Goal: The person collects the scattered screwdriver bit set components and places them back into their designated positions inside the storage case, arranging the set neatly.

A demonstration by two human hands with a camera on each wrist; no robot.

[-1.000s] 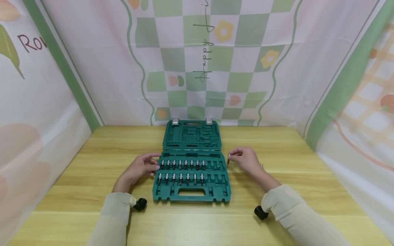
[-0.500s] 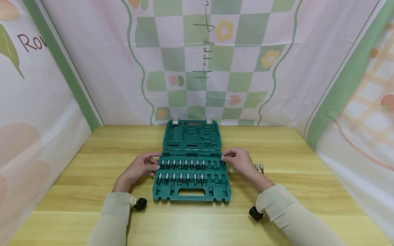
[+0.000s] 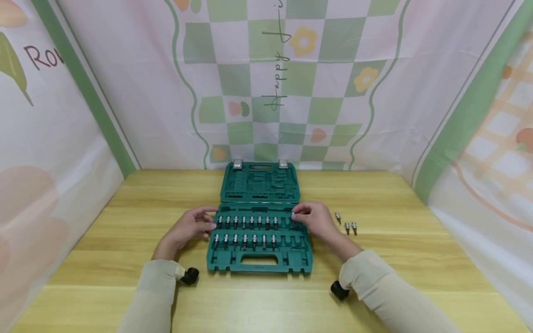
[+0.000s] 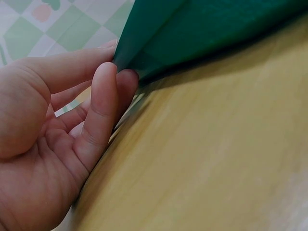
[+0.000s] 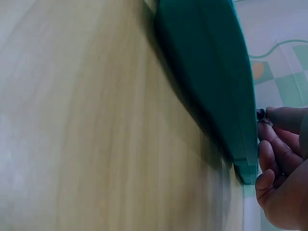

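The green socket case (image 3: 260,268) lies unfolded on the table, with two rows of bit sockets (image 3: 251,223) in its near half, chrome at one end and dark at the other. My left hand (image 3: 189,229) holds the case's left edge, thumb at the rim. In the left wrist view, the fingers (image 4: 98,106) lie against the case's outer side. Thumb and forefinger of my right hand (image 3: 318,219) pinch a bit socket (image 5: 261,114) over the right end of the back row. Most of that piece is hidden by the fingers in the head view.
Three loose bit sockets (image 3: 347,227) lie on the wooden table (image 3: 266,305) right of the case, close by my right forearm. The raised lid (image 3: 260,182) stands at the back, in front of a patterned cloth (image 3: 266,83). Cloth walls rise on both sides.
My right hand has carried the pinched bit socket leftward from beside the case to over its back row. The loose bit sockets behind the forearm came into view. The left hand stayed put.
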